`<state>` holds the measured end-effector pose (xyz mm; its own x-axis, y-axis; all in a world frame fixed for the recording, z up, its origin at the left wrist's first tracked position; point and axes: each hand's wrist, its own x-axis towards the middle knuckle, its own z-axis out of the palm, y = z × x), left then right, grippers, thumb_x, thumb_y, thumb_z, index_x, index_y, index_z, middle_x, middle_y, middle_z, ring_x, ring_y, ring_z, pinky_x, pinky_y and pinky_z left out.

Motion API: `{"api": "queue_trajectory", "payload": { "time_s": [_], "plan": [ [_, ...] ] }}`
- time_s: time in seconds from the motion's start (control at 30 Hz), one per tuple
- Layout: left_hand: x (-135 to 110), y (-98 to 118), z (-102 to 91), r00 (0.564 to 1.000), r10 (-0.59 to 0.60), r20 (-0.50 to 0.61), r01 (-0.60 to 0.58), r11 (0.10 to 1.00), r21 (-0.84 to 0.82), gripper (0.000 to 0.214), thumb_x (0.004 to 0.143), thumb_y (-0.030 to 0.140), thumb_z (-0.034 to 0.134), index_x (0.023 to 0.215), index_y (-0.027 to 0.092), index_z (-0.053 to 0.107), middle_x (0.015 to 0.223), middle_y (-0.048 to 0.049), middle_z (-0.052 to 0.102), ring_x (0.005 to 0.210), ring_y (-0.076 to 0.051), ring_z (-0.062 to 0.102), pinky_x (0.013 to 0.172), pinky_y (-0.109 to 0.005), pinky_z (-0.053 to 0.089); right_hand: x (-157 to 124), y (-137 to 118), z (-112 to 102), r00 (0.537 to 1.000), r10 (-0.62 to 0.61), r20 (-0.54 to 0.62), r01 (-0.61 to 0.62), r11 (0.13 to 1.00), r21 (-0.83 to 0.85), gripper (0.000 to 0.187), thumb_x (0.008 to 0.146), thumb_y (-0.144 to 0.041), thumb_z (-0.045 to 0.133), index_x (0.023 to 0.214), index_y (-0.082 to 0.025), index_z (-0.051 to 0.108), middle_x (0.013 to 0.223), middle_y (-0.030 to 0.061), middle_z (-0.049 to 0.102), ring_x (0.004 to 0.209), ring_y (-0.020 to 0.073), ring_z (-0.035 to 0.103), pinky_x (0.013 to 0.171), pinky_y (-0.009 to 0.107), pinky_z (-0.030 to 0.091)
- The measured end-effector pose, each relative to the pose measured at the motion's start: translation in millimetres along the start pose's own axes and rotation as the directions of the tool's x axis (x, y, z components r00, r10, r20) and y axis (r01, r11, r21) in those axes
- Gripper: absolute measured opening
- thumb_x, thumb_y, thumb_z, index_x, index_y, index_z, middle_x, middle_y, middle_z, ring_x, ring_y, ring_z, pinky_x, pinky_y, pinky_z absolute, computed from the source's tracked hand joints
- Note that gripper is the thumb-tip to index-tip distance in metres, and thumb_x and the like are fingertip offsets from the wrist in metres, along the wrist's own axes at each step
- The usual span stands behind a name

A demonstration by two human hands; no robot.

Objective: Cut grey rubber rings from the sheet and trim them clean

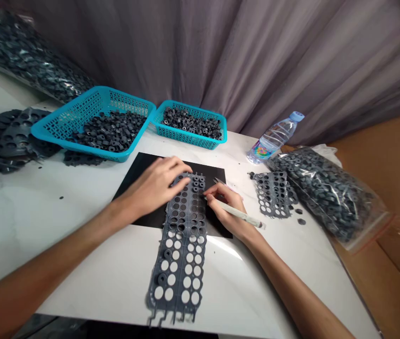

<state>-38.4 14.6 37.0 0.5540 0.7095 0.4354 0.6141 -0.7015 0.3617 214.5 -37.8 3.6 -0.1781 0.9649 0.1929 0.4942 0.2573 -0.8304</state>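
Note:
A long grey plastic strip [182, 245] full of round holes lies lengthwise in front of me, its far end on a black mat [139, 169]. My left hand [153, 183] rests flat on the strip's far left part, fingers stretched out. My right hand [226, 207] is closed round a thin white pen-like tool [242, 215], whose tip touches the strip's right edge near the far end. Small dark rings still sit in some holes at the far end; the near holes are mostly bare.
Two turquoise baskets [54, 127] [221, 134] of dark rings stand at the back. A shorter holed strip [273, 193], a clear bag of rings [327, 197] and a lying water bottle [273, 136] are to the right. Dark discs [5, 136] pile at left. Curtain behind.

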Motion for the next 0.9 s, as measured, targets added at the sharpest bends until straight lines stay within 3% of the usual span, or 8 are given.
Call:
{"api": "queue_trajectory", "payload": {
  "time_s": [0.07, 0.2, 0.37, 0.63, 0.9],
  "plan": [
    [-3, 15, 12.8, 0.991, 0.028, 0.127, -0.018, 0.997, -0.075, 0.027, 0.109, 0.027, 0.049, 0.130, 0.023, 0.066, 0.126, -0.0079, 0.065, 0.111, -0.025, 0.068, 0.101, -0.041, 0.054, 2, -2, 0, 1.000, 0.010, -0.002, -0.010, 1.000, 0.009, 0.007, 0.094, -0.024, 0.062, 0.093, -0.022, 0.069, 0.087, 0.0023, 0.071, 0.077, 0.0190, 0.064, 0.068, 0.029, 0.047],
    [-8, 14, 24.0, 0.976, 0.014, 0.218, 0.010, 0.994, -0.109, 0.030, 0.109, 0.025, 0.050, 0.136, 0.022, 0.063, 0.131, -0.0101, 0.061, 0.116, -0.027, 0.067, 0.099, -0.044, 0.056, 7, -4, 3, 0.999, 0.046, 0.006, -0.047, 0.993, 0.108, 0.004, 0.090, -0.023, 0.064, 0.090, -0.022, 0.067, 0.084, 0.0016, 0.070, 0.075, 0.0182, 0.062, 0.066, 0.029, 0.046],
    [-7, 6, 25.3, 0.977, 0.043, 0.207, 0.004, 0.975, -0.222, 0.028, 0.107, 0.023, 0.055, 0.132, 0.025, 0.065, 0.129, -0.0070, 0.065, 0.119, -0.025, 0.067, 0.104, -0.043, 0.055, 9, -1, 9, 0.997, 0.074, 0.010, -0.075, 0.980, 0.183, 0.003, 0.089, -0.023, 0.063, 0.089, -0.021, 0.066, 0.080, 0.0014, 0.070, 0.071, 0.0175, 0.061, 0.064, 0.028, 0.045],
    [-7, 5, 29.4, 0.978, 0.084, 0.189, -0.033, 0.966, -0.257, 0.023, 0.105, 0.021, 0.058, 0.126, 0.024, 0.067, 0.125, -0.0044, 0.072, 0.121, -0.023, 0.067, 0.120, -0.047, 0.043, 9, 3, 13, 0.997, 0.075, -0.005, -0.072, 0.977, 0.201, 0.003, 0.089, -0.021, 0.064, 0.090, -0.021, 0.067, 0.084, 0.0016, 0.071, 0.076, 0.0174, 0.064, 0.069, 0.029, 0.047],
    [-8, 1, 32.5, 0.982, 0.081, 0.170, -0.032, 0.961, -0.273, 0.022, 0.104, 0.021, 0.061, 0.125, 0.024, 0.067, 0.124, -0.0033, 0.072, 0.121, -0.022, 0.066, 0.119, -0.045, 0.044, 9, 3, 12, 0.997, 0.082, -0.011, -0.078, 0.973, 0.218, 0.002, 0.088, -0.021, 0.065, 0.089, -0.021, 0.067, 0.084, 0.0016, 0.072, 0.076, 0.0179, 0.065, 0.070, 0.029, 0.048]
  ]
}}
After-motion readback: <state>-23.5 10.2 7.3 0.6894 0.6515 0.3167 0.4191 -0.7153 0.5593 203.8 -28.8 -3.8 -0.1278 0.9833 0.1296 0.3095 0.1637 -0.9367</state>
